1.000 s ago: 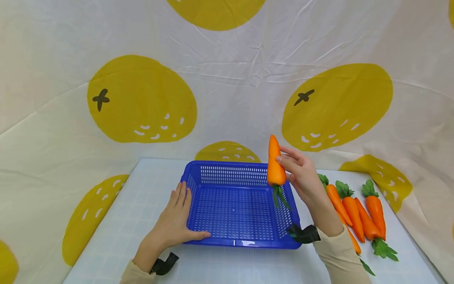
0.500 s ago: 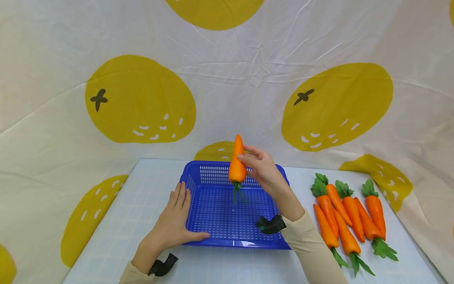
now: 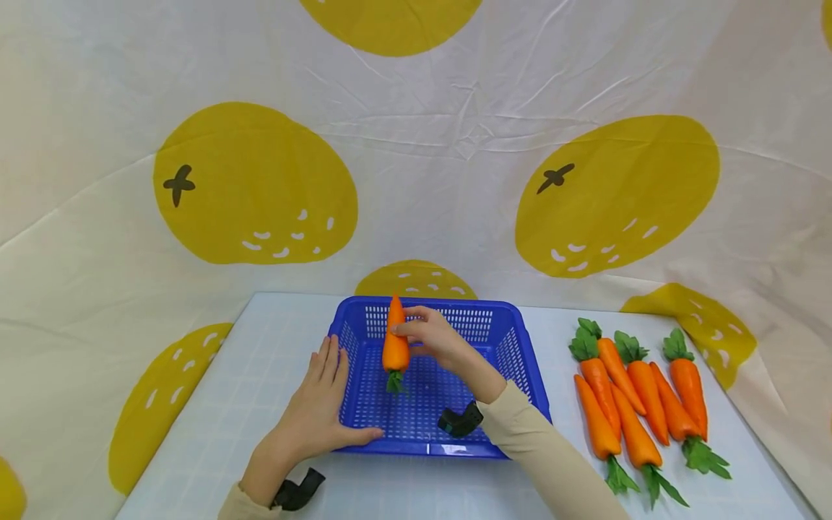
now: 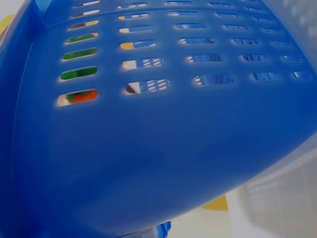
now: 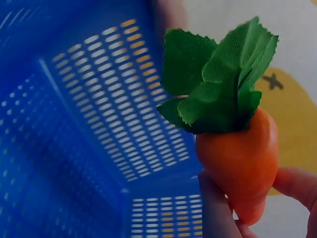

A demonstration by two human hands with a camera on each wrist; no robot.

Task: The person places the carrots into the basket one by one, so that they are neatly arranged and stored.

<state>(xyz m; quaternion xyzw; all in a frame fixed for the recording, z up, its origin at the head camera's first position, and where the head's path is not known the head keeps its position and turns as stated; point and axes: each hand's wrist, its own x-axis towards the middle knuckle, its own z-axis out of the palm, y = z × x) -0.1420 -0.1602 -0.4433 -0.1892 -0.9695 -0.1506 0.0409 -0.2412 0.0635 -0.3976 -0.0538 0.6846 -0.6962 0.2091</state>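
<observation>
Between the thumb and fingers of my right hand point(image 3: 432, 334) is an orange carrot point(image 3: 396, 349), tip pointing away and green leaves toward me. It hangs over the left part of a blue plastic basket point(image 3: 425, 448). In the right wrist view the carrot point(image 5: 240, 156) shows its cloth-like leaves close up, with the basket's slotted wall point(image 5: 106, 89) beside it. My left hand point(image 3: 316, 404) lies along the basket's left side, fingers straight on the rim and thumb at the near left corner. The left wrist view is filled by the basket's outer wall point(image 4: 163, 134).
Several more carrots point(image 3: 640, 419) lie in a loose group on the table point(image 3: 214, 433), right of the basket. Behind the table hangs a pale cloth point(image 3: 435, 195) printed with yellow fruit. A black wrist strap point(image 3: 460, 420) sits on the right wrist.
My right hand has carried the carrot leftward from the basket's right side, then lowered it over the left part. The left hand has stayed at the basket's left side.
</observation>
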